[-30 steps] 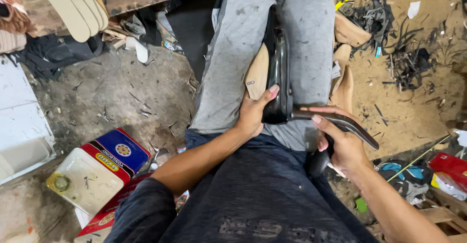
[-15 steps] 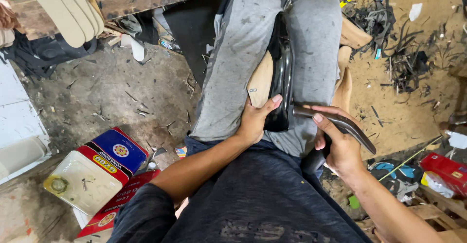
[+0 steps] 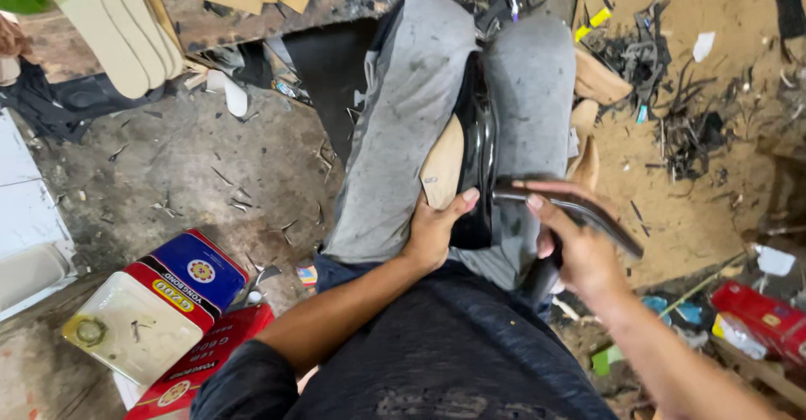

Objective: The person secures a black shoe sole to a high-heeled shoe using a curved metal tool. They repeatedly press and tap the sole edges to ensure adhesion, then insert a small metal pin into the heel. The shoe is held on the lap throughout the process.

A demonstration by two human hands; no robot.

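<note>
Person seated, knees together, a glossy black shoe [image 3: 480,147] wedged upright between the grey-trousered thighs, its tan sole [image 3: 442,170] facing left. Left hand [image 3: 437,228] presses on the sole's near end, fingers closed round the shoe's heel part, firm grip. Right hand [image 3: 579,248] has its grip closed round a dark curved strip tool [image 3: 579,210], laid across the right thigh, tip touching the shoe. Blue-red tin [image 3: 155,307] on the floor lower left; black scraps [image 3: 672,126] right.
</note>
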